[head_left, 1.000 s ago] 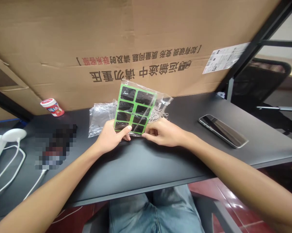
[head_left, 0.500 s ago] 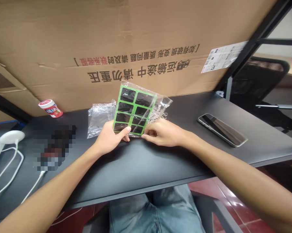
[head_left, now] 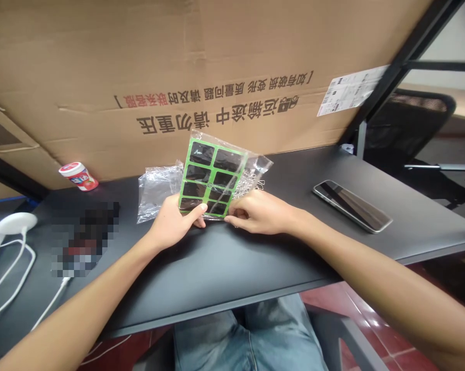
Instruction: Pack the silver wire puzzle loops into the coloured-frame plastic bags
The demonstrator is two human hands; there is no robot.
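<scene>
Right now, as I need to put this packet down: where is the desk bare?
Bare: the broad desk strip from the hands, which hold the packet, to the near edge; also the gap between right hand and phone. Crowded: left of the left hand, with bag, can and cable.

Glossy crinkled plastic bag (head_left: 255, 170), matt desk (head_left: 232, 263)
</scene>
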